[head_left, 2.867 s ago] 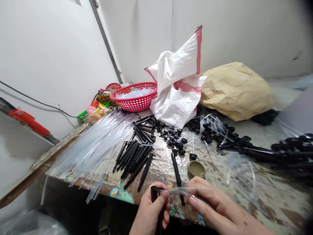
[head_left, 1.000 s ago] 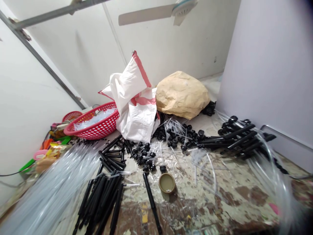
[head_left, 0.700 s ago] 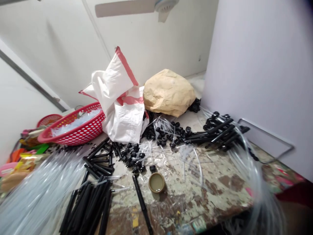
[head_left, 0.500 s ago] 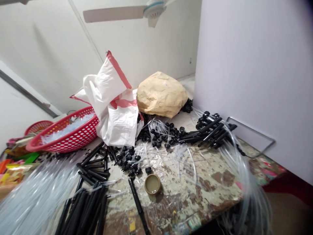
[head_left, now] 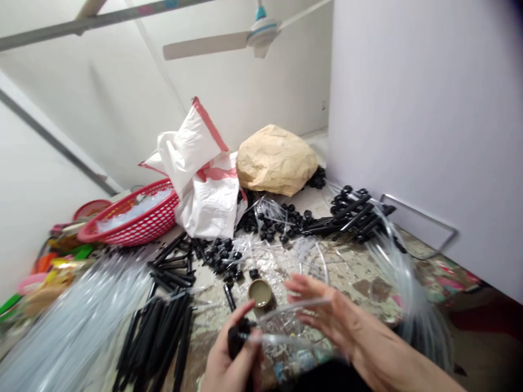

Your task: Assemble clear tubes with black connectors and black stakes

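My left hand (head_left: 229,362) is closed round a black plastic stake (head_left: 236,337) at the bottom centre. A clear thin tube (head_left: 286,313) runs from the stake's head to my right hand (head_left: 327,316), whose fingers are spread and loosely curled round the tube. Both hands hover over the near edge of the worn table (head_left: 368,283), just in front of a small round tin (head_left: 260,293). A heap of black stakes (head_left: 159,337) lies to the left of my left hand.
A bundle of clear tubes (head_left: 69,332) lies at left. A red basket (head_left: 131,220), a white and red sack (head_left: 204,179) and a brown paper bag (head_left: 275,159) stand at the back. Small black caps (head_left: 223,256) and assembled stakes with tubing (head_left: 359,215) lie mid-table. A wall (head_left: 429,109) rises on the right.
Both hands were out of view during the last second and have come back in at the bottom, holding the stake and tube. The view swung right, then slightly back left.
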A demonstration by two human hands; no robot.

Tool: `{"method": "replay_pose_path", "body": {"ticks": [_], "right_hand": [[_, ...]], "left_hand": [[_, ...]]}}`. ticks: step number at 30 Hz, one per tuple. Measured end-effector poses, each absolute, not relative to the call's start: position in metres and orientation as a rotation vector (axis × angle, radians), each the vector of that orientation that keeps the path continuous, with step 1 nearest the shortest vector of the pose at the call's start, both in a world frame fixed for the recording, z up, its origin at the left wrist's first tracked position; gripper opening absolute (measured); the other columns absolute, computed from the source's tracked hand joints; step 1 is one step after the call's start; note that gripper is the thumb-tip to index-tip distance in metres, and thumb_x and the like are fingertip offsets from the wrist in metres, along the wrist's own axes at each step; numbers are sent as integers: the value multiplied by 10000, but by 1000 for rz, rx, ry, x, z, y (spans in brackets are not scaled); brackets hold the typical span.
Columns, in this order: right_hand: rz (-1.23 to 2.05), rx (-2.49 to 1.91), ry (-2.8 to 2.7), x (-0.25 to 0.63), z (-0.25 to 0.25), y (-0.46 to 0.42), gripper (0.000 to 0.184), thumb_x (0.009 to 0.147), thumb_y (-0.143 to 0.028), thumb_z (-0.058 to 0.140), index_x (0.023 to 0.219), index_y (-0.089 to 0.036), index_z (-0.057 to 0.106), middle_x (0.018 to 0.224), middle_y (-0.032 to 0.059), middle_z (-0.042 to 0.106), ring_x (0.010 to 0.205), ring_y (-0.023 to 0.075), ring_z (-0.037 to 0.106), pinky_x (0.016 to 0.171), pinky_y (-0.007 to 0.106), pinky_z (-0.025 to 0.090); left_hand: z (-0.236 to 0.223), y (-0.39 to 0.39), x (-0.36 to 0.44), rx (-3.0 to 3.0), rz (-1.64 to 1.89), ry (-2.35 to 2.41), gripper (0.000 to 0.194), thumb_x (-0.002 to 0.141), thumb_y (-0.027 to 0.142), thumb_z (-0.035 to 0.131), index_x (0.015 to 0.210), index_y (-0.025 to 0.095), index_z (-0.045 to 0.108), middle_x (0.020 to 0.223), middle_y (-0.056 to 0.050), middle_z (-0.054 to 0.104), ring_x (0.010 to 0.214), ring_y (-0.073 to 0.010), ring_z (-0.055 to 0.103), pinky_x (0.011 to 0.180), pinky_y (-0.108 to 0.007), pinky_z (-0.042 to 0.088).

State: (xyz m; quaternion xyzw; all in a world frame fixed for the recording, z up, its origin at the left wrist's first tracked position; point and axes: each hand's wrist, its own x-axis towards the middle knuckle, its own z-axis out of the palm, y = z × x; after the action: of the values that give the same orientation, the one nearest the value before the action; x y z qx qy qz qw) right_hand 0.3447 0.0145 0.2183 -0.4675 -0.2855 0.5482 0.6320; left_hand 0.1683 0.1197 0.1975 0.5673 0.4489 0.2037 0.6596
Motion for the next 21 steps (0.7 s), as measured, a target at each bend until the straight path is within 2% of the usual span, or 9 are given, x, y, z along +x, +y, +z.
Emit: {"method": "replay_pose_path", "body": {"ticks": [2,5,10,14,16,19,21], "right_hand": [[1241,-1066,-593,343,207,14,602,864,-605,334,1354,-259,389,1422,76,380,1275,219,386,1063,428,299],[1332,-1103,-632,334,190,17,689,844,-612,373,1412,-233,278,1464,107,298,1279,232,380,1062,419,303],[1466,-1137,-823,312,176,30,892,821,-602,444,1447,-246,-84,1500,137,186,1274,211,390,1049,393,314],[1329,-1246,-971,302,176,33,866,862,-526,433,1402,-311,-209,1526,93,46,1287,201,373,1054,412,302],[1237,-1303,-1070,300,178,33,819,874,-483,434,1424,-301,-145,1525,77,56,1299,206,352,1063,416,291],[1179,-1359,-1302,296,180,36,711,840,-419,513,1445,-241,185,1495,61,213,1337,231,272,1101,418,227],[1122,-1365,-1414,291,180,41,653,806,-356,559,1401,-207,335,1465,62,292,1344,246,251,1115,421,198]], "left_hand": [[199,123,174,1186,713,1073,679,728,424,661,1310,181,409,504,67,500,413,-90,442,415,-198,358],[201,125,177,1111,878,1045,650,736,383,667,1303,194,413,594,41,539,497,-95,476,481,-201,400],[199,124,175,953,1065,975,560,779,348,632,1281,216,420,645,38,531,575,-93,497,557,-193,415],[194,125,169,925,1138,930,529,793,346,621,1269,251,412,666,42,531,593,-88,505,593,-193,424],[194,126,168,926,1192,906,509,777,344,638,1236,262,434,730,35,535,604,-88,514,613,-204,436],[193,123,171,950,1216,870,480,782,333,634,1217,265,443,822,19,536,649,-96,525,674,-228,446],[192,119,175,974,1191,886,483,789,329,626,1230,264,440,840,14,541,692,-104,524,714,-227,439]]}}
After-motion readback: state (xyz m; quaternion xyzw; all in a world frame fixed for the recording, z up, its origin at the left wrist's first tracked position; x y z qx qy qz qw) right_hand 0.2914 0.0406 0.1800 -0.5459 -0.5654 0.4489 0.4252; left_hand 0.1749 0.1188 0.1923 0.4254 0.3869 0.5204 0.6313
